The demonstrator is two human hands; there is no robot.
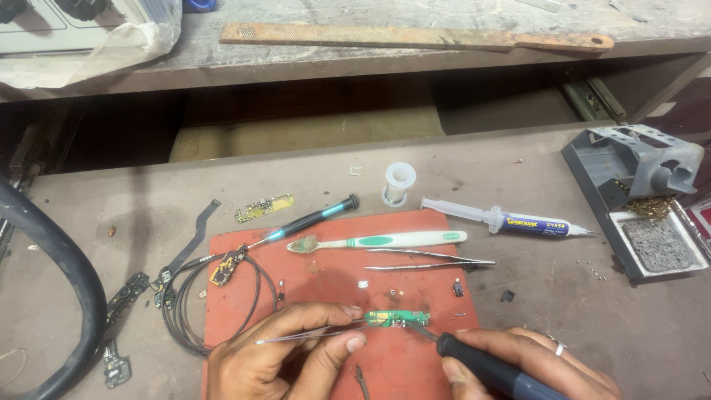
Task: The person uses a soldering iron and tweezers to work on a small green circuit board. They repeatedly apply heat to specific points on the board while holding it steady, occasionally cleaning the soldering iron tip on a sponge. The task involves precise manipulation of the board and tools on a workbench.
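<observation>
Your left hand (285, 352) pinches thin tweezers (311, 335) at the near edge of the red mat (326, 296). Their tips touch the little green board (396, 318), which lies on the mat near that edge. Your right hand (529, 363) grips a dark soldering iron (481, 363), and its tip touches the board's right end. At the mat's far edge lie a toothbrush (378, 241), a screwdriver (307, 220) and more tweezers (429, 259). A syringe (511, 221) and a small spool (398, 183) sit on the bench (518, 296) past the mat.
</observation>
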